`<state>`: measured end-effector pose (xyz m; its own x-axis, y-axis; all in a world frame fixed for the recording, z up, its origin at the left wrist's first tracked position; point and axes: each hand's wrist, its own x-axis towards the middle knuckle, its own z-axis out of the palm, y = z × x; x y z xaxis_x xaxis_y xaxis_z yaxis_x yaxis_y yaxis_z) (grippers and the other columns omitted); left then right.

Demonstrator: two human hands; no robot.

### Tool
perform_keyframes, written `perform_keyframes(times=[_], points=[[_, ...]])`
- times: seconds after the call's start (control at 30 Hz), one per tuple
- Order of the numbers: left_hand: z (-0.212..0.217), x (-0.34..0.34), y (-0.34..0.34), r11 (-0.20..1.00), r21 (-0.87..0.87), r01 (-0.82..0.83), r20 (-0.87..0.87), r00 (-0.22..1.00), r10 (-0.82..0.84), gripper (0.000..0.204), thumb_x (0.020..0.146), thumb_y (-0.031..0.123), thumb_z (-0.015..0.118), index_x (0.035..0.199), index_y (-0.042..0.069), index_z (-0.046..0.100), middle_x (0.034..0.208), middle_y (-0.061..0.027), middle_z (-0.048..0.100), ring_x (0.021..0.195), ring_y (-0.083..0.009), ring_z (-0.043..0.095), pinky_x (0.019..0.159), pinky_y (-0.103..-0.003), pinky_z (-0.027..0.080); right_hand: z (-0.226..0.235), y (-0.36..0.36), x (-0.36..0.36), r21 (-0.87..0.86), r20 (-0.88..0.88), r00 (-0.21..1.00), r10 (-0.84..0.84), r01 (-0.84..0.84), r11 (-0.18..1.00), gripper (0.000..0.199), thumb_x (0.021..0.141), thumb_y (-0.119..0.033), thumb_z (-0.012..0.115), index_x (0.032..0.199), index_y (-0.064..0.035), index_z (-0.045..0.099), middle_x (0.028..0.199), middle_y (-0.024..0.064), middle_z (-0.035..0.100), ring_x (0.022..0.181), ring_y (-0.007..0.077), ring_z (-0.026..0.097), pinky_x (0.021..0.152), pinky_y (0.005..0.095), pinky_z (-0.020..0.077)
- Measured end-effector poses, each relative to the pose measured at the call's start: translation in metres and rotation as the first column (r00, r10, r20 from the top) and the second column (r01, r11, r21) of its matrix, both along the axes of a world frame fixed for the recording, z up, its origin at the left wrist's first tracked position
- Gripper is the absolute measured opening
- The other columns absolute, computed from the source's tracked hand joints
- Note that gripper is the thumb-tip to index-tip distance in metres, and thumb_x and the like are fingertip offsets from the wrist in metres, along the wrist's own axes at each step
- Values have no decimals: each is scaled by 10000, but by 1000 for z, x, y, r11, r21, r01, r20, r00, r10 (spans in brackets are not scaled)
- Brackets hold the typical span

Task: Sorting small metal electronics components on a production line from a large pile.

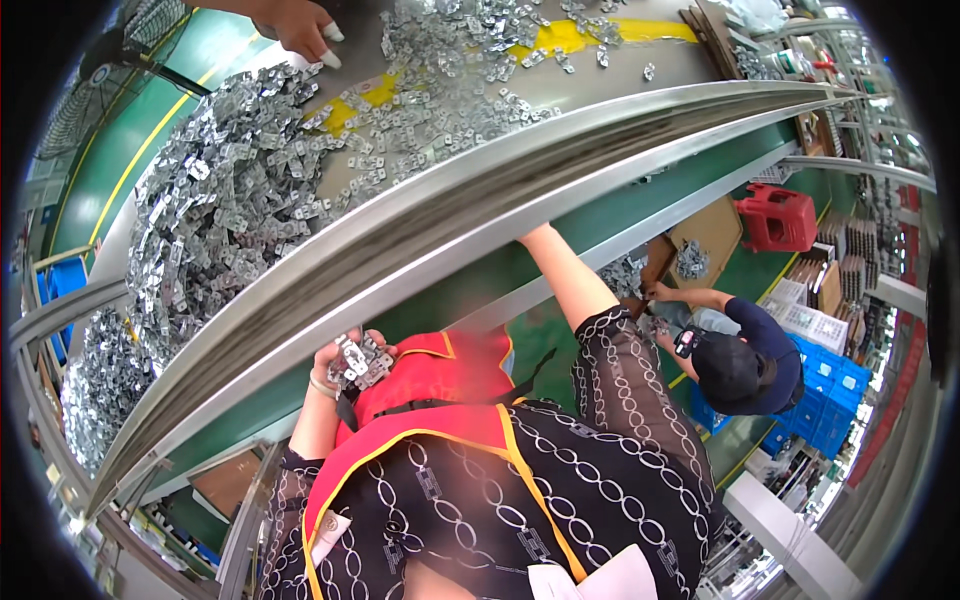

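Note:
My left hand (324,366) is closed around several small stamped metal clips (362,364), held in front of my red apron (430,375), below the near rail. My right forearm (565,275) reaches forward, and its wrist meets the lower edge of the metal rail (500,225). The rail hides my right hand's fingers, so what they hold or touch does not show. Beyond the rail, a large heap of similar metal clips (215,200) covers the left of the worktable (590,85), with more scattered over the middle.
Another person's hand (300,30), with white-covered fingertips, rests at the table's far left. To the right, a person in a dark cap (730,365) handles parts beside a cardboard box (712,245). Near them are a red stool (777,218) and blue crates (832,385).

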<state>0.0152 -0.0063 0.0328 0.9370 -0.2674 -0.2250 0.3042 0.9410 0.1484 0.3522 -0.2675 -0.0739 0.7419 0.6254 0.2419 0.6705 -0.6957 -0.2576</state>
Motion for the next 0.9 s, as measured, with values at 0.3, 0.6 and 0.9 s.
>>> perform_keyframes(times=[0.3, 0.6, 0.9], points=[[4, 0, -5, 999, 21, -40, -106, 993, 42, 338, 830, 333, 639, 1061, 99, 566, 1174, -222, 567, 1193, -460, 524, 991, -557, 460, 39, 34, -7, 99, -152, 959, 239, -226, 969, 593, 738, -412, 722, 1290, -265, 563, 1443, 91, 436, 1365, 299, 365, 1058, 548, 272], [5, 3, -4, 999, 41, -8, -97, 995, 12, 357, 829, 323, 637, 1108, 109, 575, 1178, -227, 560, 1198, -474, 510, 1001, -565, 443, 37, 45, -6, 64, -185, 918, 351, -345, 936, 370, 847, -362, 625, 1215, -325, 603, 1480, 66, 410, 1405, 269, 312, 1144, 499, 113], [5, 2, -8, 999, 43, -12, -101, 995, 16, 355, 827, 319, 636, 1101, 100, 584, 1179, -236, 558, 1188, -473, 517, 1004, -565, 441, 54, 82, -22, 163, -39, 917, 396, -385, 908, 336, 835, -313, 628, 1170, -289, 618, 1470, 70, 408, 1372, 271, 361, 1092, 518, 219]])
